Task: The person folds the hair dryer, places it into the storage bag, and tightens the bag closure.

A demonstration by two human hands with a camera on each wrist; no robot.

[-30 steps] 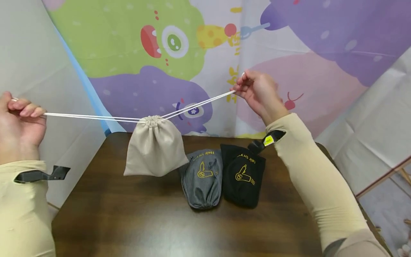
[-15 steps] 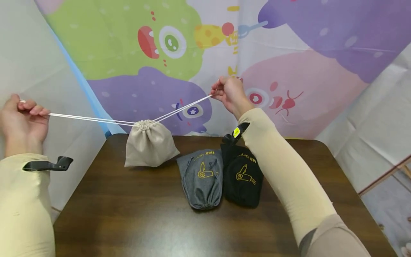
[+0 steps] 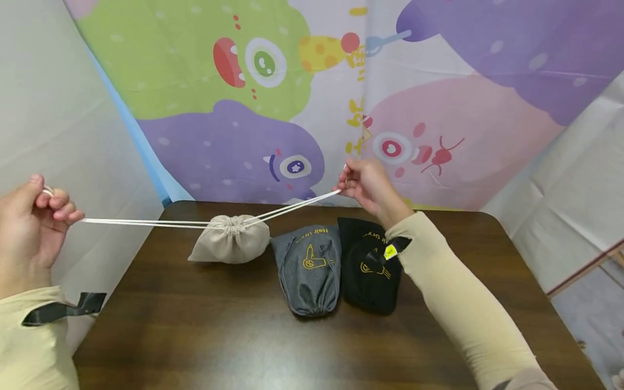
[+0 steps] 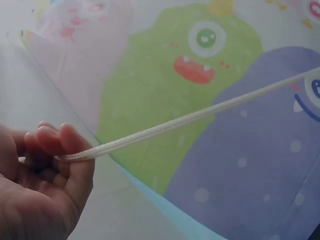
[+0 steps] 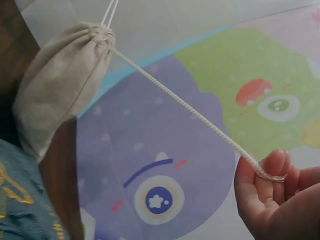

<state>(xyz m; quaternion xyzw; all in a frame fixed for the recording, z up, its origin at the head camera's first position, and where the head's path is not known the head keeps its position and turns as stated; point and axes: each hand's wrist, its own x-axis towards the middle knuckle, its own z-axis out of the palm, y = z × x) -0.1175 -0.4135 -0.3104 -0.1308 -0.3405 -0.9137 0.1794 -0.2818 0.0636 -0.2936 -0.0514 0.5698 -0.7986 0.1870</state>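
Observation:
A beige drawstring bag (image 3: 233, 241) is at the back left of the table, its mouth gathered tight. White drawstrings (image 3: 146, 222) run taut from both sides of the neck. My left hand (image 3: 36, 233), out past the table's left edge, grips one looped end with curled fingers. The other end is held by my right hand (image 3: 368, 187), raised above the table's back edge. In the left wrist view the cord (image 4: 200, 114) passes around the fingers of the left hand (image 4: 47, 185). In the right wrist view the right hand (image 5: 275, 195) pinches the cord (image 5: 185, 105).
A grey pouch (image 3: 309, 273) and a black pouch (image 3: 370, 292), both with yellow hair dryer prints, lie side by side right of the beige bag. My right forearm overlaps the black one. Behind the brown table (image 3: 219, 336) hangs a cartoon backdrop (image 3: 273, 97).
Both hands have come down, lowering the beige bag from hanging upright above the table to the tabletop, where it looks slumped. The drawstrings stay taut in both hands.

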